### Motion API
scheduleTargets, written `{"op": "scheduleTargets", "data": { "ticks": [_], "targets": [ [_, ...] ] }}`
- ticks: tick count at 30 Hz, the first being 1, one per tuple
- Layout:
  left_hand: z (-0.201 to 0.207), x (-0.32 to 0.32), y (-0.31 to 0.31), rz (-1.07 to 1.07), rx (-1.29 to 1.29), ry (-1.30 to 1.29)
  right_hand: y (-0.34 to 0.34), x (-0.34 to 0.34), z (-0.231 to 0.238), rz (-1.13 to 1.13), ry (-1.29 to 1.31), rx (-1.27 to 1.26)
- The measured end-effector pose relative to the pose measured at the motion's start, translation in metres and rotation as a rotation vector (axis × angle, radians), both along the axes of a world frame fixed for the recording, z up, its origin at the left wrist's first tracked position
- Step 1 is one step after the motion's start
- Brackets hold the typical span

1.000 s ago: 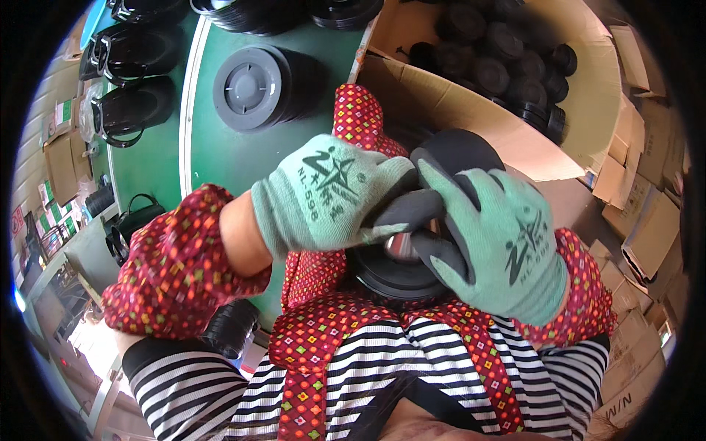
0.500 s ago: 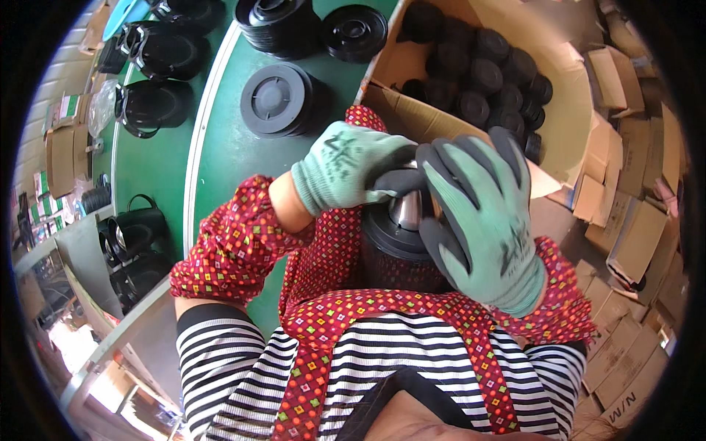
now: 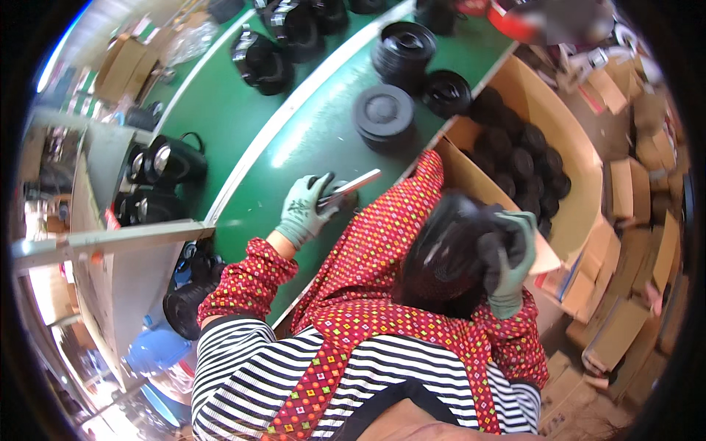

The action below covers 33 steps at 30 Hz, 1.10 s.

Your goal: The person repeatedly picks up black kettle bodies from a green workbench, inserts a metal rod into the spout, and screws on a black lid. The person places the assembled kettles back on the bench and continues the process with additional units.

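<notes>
My left hand (image 3: pixel 303 209), in a green glove with dark fingertips, is closed on a slim silvery bar (image 3: pixel 360 184) above the green table. Something small, round and greyish lies beside those fingers, too blurred to name. On my lap a glossy black jug (image 3: pixel 440 253) leans against the patterned red apron. My right hand (image 3: pixel 511 257), gloved the same way, grips the jug at its right side; its fingers curl round a dark part that I cannot make out clearly.
Farther along the table stand stacked black round lids (image 3: pixel 384 114), with another stack (image 3: pixel 403 51) and a single lid (image 3: pixel 447 92) beyond. A cardboard box (image 3: pixel 581 154) of black round parts is at right. Black jugs (image 3: pixel 261 62) stand across the white rail.
The hands have parted from the silver cone on the black jug. My left hand has moved out over the table with the silvery bar. The jug is tilted, and the view has turned.
</notes>
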State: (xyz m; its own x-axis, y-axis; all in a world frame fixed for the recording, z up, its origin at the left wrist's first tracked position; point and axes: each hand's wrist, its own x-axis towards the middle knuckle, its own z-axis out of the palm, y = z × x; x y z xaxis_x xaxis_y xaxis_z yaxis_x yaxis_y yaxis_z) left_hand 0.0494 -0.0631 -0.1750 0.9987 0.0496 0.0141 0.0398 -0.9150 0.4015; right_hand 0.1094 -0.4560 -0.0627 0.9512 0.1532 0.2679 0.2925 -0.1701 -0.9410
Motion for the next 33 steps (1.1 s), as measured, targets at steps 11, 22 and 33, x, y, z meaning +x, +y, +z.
{"op": "scheduleTargets", "data": {
  "ticks": [11,22,33],
  "targets": [
    [0.111,-0.091,-0.012,-0.006,-1.116,-0.164,0.140,0.024,-0.005,0.326,0.809,0.552],
    [0.044,0.077,0.241,0.822,-0.854,-0.441,0.159,-0.005,-0.066,0.563,-0.224,-0.327],
    [0.023,0.267,0.322,1.057,-0.801,-0.427,0.159,0.004,-0.072,0.594,-0.168,-0.405]
  ]
}}
